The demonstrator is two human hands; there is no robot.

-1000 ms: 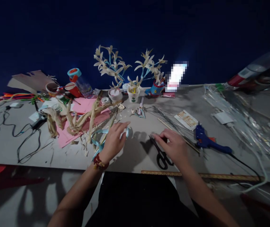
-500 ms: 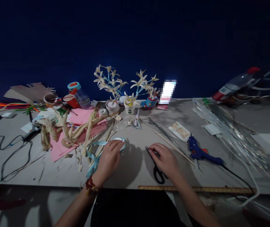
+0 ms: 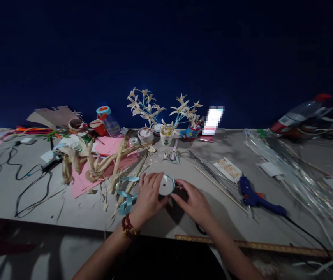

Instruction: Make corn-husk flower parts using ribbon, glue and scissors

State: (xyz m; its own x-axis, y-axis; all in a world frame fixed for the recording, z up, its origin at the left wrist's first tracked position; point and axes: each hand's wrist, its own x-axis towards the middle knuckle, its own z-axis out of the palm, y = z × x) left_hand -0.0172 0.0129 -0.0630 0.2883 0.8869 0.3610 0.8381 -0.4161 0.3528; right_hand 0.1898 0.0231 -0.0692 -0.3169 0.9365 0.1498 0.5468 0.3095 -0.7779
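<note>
A small white spool of light blue ribbon (image 3: pixel 165 186) is held up above the table, its round face and centre hole showing. My left hand (image 3: pixel 150 196) is closed around its left side, and a loose loop of blue ribbon (image 3: pixel 127 202) trails beside that wrist. On the spool's right edge rest the thumb and fingertips of my right hand (image 3: pixel 194 202). Beneath my right wrist shows part of a black handle of the scissors (image 3: pixel 200 229); the hand hides most of the scissors.
Dried husks (image 3: pixel 96 167) lie on pink paper (image 3: pixel 80 188) at left. Husk flowers stand in a white cup (image 3: pixel 166 138) at the back. To the right are thin wires (image 3: pixel 210 173), a blue glue gun (image 3: pixel 254 196) and clear plastic packets (image 3: pixel 295 175). A patterned strip (image 3: pixel 242 244) runs along the front edge.
My left hand has lifted the ribbon spool and brought it right, turning its face into view. My right hand has moved to the spool's edge from over the scissors. The view has shifted slightly.
</note>
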